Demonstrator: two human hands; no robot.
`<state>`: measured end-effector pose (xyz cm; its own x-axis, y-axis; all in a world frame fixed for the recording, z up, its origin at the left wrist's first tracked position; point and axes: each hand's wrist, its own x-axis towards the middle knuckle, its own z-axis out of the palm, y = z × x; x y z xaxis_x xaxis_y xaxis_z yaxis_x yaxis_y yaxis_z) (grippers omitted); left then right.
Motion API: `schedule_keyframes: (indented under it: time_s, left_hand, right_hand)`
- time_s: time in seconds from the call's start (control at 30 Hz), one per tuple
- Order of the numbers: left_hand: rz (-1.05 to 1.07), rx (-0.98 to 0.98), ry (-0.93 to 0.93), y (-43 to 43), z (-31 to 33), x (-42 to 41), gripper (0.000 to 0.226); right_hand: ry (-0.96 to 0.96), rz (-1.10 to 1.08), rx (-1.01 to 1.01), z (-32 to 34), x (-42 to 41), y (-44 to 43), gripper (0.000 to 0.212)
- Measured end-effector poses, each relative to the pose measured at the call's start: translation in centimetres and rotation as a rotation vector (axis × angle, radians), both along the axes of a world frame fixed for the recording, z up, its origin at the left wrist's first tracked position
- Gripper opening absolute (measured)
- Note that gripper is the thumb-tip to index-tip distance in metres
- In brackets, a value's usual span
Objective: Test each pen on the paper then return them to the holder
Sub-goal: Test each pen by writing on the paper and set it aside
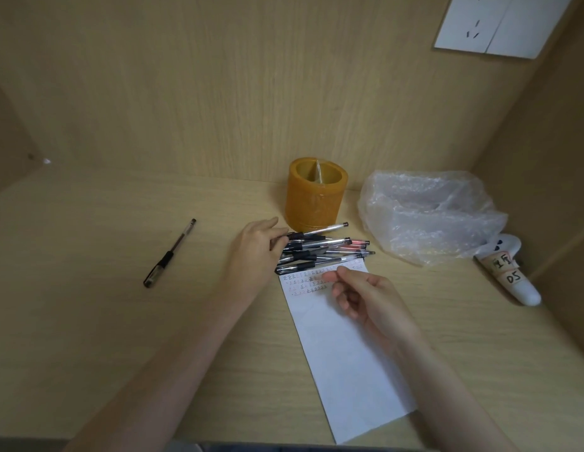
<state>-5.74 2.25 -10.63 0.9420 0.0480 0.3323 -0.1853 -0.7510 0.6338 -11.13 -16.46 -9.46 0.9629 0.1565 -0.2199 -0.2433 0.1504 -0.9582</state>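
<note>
Because the paper (346, 360), which lies in front of the holder (316, 197), is thin and light, I judge it may slide under a stroke and needs a flat hand on it. The holder stands upright and looks stiff; no pens show in it. The pile (326, 254) of pens lies just in front of the holder, across the far edge of the paper. These are light, smooth and round, so they roll, and the dark rubber grip is the best hold. The left hand (254, 247) pinches the top pen (326, 229) near that grip. The right hand (365, 298), over the paper, is loosely curled and holds nothing. A lone pen (170, 254) lies well left of the holder.
</note>
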Motion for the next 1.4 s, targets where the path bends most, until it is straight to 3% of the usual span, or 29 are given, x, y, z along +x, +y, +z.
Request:
schedule_keyframes:
  time_s: [0.13, 0.27, 0.43, 0.53, 0.7, 0.83, 0.93, 1.07, 1.2, 1.3, 1.4]
  left_hand:
    - [0.069, 0.01, -0.047, 1.9, 0.1, -1.3, 0.024]
    - [0.224, 0.214, -0.124, 6.6, -0.8, -2.3, 0.022]
    - [0.457, 0.35, -0.048, 10.4, -1.6, -4.2, 0.038]
    - [0.481, 0.344, 0.04, 11.0, -2.0, -4.6, 0.035]
    - [0.399, 0.22, -0.012, 10.8, -1.8, -4.6, 0.037]
    - [0.186, -0.157, -0.095, 7.8, -0.1, -5.1, 0.036]
    - [-0.101, -0.344, 0.024, 3.7, 2.3, -6.5, 0.034]
    - [-0.333, -0.368, 0.115, -0.2, 2.1, -7.5, 0.037]
    - [-0.249, -0.376, 0.141, -1.3, 0.7, -7.5, 0.02]
    - [-0.291, -0.223, 0.176, -1.6, 0.1, -7.7, 0.008]
    - [-0.285, -0.166, 0.151, -2.0, 0.4, -8.1, 0.011]
  right_hand:
    - [0.003, -0.04, 0.002, 0.1, 0.1, -0.4, 0.027]
    - [0.022, -0.064, 0.006, -0.1, 0.1, -0.6, 0.027]
    - [0.025, -0.083, 0.023, 0.0, 0.1, -0.6, 0.028]
    - [0.008, -0.086, 0.014, 0.0, 0.2, -0.6, 0.028]
    - [-0.017, -0.078, -0.004, 0.0, 0.4, -0.6, 0.028]
    - [-0.024, -0.027, 0.005, 0.1, 0.4, -0.2, 0.027]
    - [-0.054, 0.109, -0.022, 0.2, 0.1, 0.5, 0.046]
    - [-0.155, 0.113, -0.054, 0.3, 0.2, 1.5, 0.035]
    - [-0.213, -0.015, -0.062, 0.3, 0.4, 1.5, 0.03]
    - [-0.217, -0.033, -0.057, 0.2, 0.4, 0.9, 0.029]
    - [-0.235, 0.022, -0.064, 0.3, 0.1, 0.6, 0.037]
